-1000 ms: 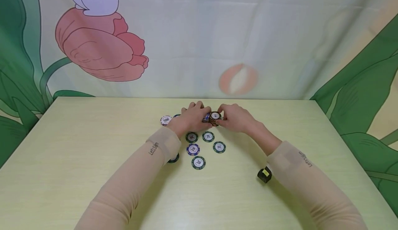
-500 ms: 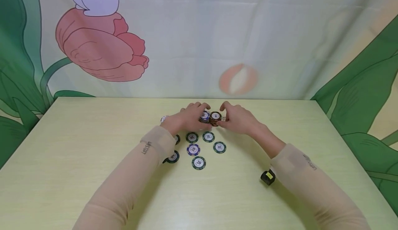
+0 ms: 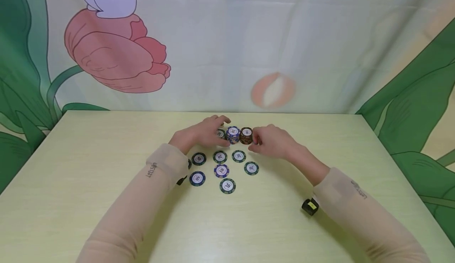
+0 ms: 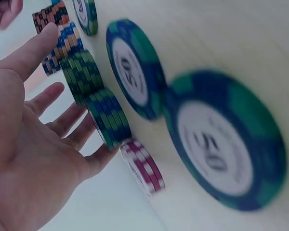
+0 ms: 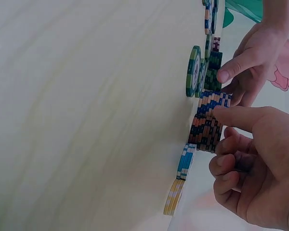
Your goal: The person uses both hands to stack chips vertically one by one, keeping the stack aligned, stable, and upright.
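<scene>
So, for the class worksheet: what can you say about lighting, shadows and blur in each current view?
Head view: fairly even light, with soft shadows beside the left sleeve and right sleeve on the table; left wrist view: bluish cast, the nearest 50 chip blurred; right wrist view: dim and greyish, the brown chip stack fairly sharp.

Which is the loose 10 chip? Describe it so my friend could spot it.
On the table, find the row of stacks near the far edge, then the flat chips in front. The 10 chip lies amid these, just beyond the nearest 20 chip: its rim is blue-purple, without its neighbours' green.
</scene>
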{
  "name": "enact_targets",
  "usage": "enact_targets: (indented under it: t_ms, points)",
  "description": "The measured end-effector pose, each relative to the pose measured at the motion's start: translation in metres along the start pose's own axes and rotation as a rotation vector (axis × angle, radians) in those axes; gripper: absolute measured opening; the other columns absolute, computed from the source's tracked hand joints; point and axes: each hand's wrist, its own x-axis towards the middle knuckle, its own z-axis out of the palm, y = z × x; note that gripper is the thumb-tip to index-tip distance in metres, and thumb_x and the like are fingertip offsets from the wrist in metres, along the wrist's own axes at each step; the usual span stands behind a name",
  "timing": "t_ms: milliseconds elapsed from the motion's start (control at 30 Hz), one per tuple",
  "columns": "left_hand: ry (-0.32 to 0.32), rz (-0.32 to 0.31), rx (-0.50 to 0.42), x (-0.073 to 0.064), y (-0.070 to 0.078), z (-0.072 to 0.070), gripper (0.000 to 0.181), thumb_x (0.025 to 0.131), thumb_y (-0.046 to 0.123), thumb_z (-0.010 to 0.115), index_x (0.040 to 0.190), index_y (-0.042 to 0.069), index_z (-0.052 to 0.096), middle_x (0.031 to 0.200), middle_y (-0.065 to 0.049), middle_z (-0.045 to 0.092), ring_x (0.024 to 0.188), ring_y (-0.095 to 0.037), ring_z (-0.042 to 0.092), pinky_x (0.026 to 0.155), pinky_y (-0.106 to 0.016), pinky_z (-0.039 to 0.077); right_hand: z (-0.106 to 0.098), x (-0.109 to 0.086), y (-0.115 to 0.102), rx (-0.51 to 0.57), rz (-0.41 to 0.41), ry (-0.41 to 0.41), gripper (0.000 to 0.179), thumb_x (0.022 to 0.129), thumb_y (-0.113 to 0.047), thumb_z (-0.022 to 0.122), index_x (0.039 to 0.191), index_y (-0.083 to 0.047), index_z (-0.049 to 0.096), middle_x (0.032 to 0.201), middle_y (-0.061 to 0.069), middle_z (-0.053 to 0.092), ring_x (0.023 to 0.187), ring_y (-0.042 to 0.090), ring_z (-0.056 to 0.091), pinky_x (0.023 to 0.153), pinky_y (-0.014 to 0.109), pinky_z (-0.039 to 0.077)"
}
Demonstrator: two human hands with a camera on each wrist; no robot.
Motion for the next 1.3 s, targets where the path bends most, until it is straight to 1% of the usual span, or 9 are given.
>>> enact_targets:
  t_ms: [200, 300, 500, 600, 733, 833, 933, 1067, 1300]
  points:
    - [-0.005, -0.017, 0.02, -0.005, -0.006, -0.002, 0.066, 0.095, 0.035, 0.074, 0.15, 0.012, 0.044, 0.146, -0.016, 0.046, 0.132, -0.032, 0.043, 0.113, -0.052, 0.034, 0.001, 0.0, -0.011, -0.019, 0.006, -0.071, 0.017, 0.095, -0.03, 0.075, 0.089, -0.014, 0.069, 0.076, -0.003, 0.064, 0.065, 0.015, 0.056, 0.059, 0.031, 0.045]
    - [0.014, -0.027, 0.048, -0.004, -0.006, 0.001, 0.061, 0.096, 0.039, 0.073, 0.146, 0.013, 0.048, 0.143, -0.014, 0.048, 0.129, -0.031, 0.044, 0.112, -0.057, 0.032, 0.003, -0.001, -0.017, -0.036, -0.029, -0.098, 0.014, 0.095, -0.029, 0.075, 0.092, -0.016, 0.071, 0.077, -0.004, 0.063, 0.065, 0.015, 0.056, 0.058, 0.03, 0.045]
    - [0.07, -0.052, 0.104, -0.002, -0.001, 0.007, 0.054, 0.097, 0.043, 0.07, 0.141, 0.016, 0.054, 0.142, -0.014, 0.049, 0.127, -0.034, 0.044, 0.109, -0.065, 0.029, 0.009, -0.006, -0.03, -0.019, -0.26, -0.14, 0.007, 0.097, -0.02, 0.072, 0.102, -0.015, 0.075, 0.068, -0.008, 0.058, 0.061, 0.008, 0.05, 0.057, 0.027, 0.042]
    - [0.083, -0.048, 0.133, -0.001, 0.001, 0.009, 0.054, 0.097, 0.042, 0.07, 0.141, 0.015, 0.055, 0.144, -0.015, 0.048, 0.128, -0.036, 0.043, 0.108, -0.066, 0.03, 0.012, -0.008, -0.036, -0.001, -0.365, -0.186, 0.017, 0.098, -0.014, 0.07, 0.113, -0.015, 0.076, 0.065, -0.01, 0.053, 0.061, 0.006, 0.047, 0.06, 0.025, 0.04]
    - [0.082, -0.042, 0.17, 0.0, 0.003, 0.01, 0.057, 0.097, 0.043, 0.07, 0.144, 0.015, 0.054, 0.147, -0.017, 0.046, 0.131, -0.039, 0.042, 0.108, -0.064, 0.031, 0.015, -0.011, -0.043, 0.009, -0.446, -0.252, 0.029, 0.098, -0.01, 0.068, 0.125, -0.017, 0.075, 0.064, -0.01, 0.047, 0.062, 0.005, 0.043, 0.063, 0.025, 0.037]
    - [0.076, -0.044, 0.178, 0.001, 0.003, 0.011, 0.059, 0.097, 0.042, 0.07, 0.146, 0.015, 0.052, 0.148, -0.017, 0.045, 0.133, -0.039, 0.04, 0.108, -0.064, 0.03, 0.016, -0.013, -0.046, 0.004, -0.461, -0.284, 0.032, 0.099, -0.009, 0.065, 0.128, -0.018, 0.074, 0.062, -0.008, 0.045, 0.059, 0.006, 0.041, 0.061, 0.025, 0.035]
    - [0.072, -0.044, 0.176, 0.001, 0.003, 0.011, 0.06, 0.097, 0.042, 0.07, 0.147, 0.015, 0.052, 0.148, -0.017, 0.044, 0.133, -0.039, 0.039, 0.108, -0.065, 0.03, 0.017, -0.014, -0.046, -0.004, -0.436, -0.295, 0.032, 0.099, -0.009, 0.065, 0.127, -0.02, 0.074, 0.063, -0.009, 0.047, 0.06, 0.005, 0.041, 0.061, 0.025, 0.036]
    - [0.07, -0.044, 0.183, 0.001, 0.003, 0.011, 0.062, 0.097, 0.042, 0.071, 0.149, 0.014, 0.051, 0.148, -0.016, 0.044, 0.132, -0.038, 0.039, 0.108, -0.064, 0.03, 0.015, -0.016, -0.043, -0.004, -0.413, -0.286, 0.028, 0.099, -0.01, 0.065, 0.124, -0.017, 0.076, 0.069, -0.009, 0.053, 0.064, 0.006, 0.045, 0.064, 0.026, 0.039]
    - [0.068, -0.047, 0.189, 0.002, 0.003, 0.012, 0.065, 0.097, 0.043, 0.07, 0.151, 0.014, 0.049, 0.148, -0.016, 0.043, 0.132, -0.037, 0.038, 0.107, -0.063, 0.03, 0.012, -0.016, -0.038, -0.012, -0.429, -0.249, 0.019, 0.099, -0.01, 0.066, 0.113, -0.012, 0.078, 0.076, -0.009, 0.06, 0.067, 0.006, 0.049, 0.067, 0.026, 0.044]
